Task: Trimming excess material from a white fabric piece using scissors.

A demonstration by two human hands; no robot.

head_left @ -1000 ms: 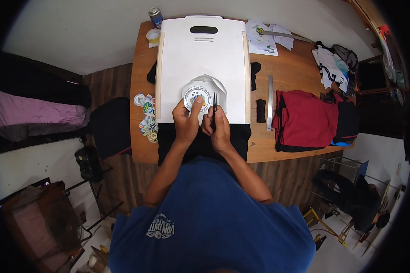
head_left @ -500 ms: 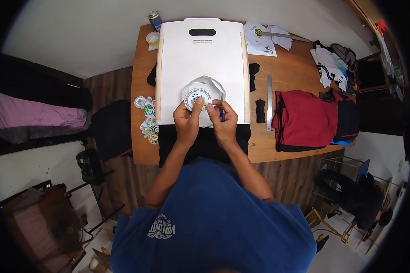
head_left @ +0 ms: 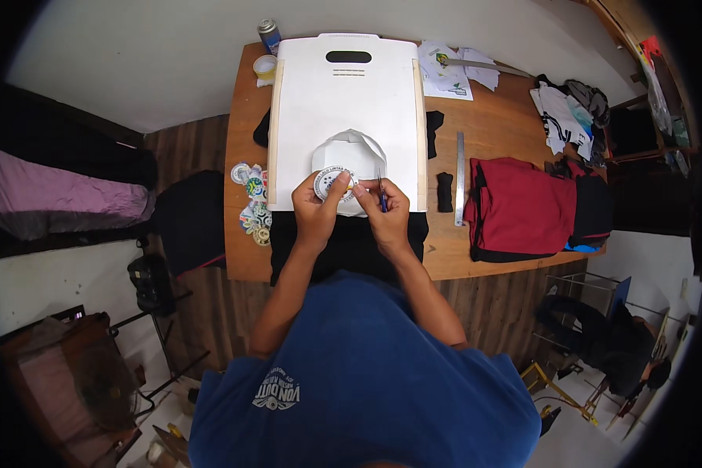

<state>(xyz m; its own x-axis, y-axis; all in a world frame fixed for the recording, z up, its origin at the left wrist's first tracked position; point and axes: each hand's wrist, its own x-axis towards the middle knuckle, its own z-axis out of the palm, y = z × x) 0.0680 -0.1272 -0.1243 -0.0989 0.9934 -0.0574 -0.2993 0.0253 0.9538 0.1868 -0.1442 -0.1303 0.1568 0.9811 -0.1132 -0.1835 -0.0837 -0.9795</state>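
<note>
Nearest is the person's blue T-shirt, with both forearms reaching up past it. Beyond it a black cloth hangs over the near edge of the wooden table, partly covered by a white panel with a dark oblong slot near its far end.

Over the panel's near end, the left hand pinches a round printed emblem, its thumb lying across the face and hiding part of the print. The right hand is closed around slim blue-handled scissors, points away from the body; its thumb tip is at the emblem's right edge. Whether the blades are parted I cannot tell. A curled white paper offcut loops up behind the emblem, in the way of the view to the panel; whether the two are joined is unclear.

Left of the panel lies a cluster of round stickers. To the right, in order, come a small black roll, a steel ruler and a folded red garment.

Farther off, a spray can stands behind a small round tub at left; printed sheets and crumpled white-and-black fabric lie at right.
</note>
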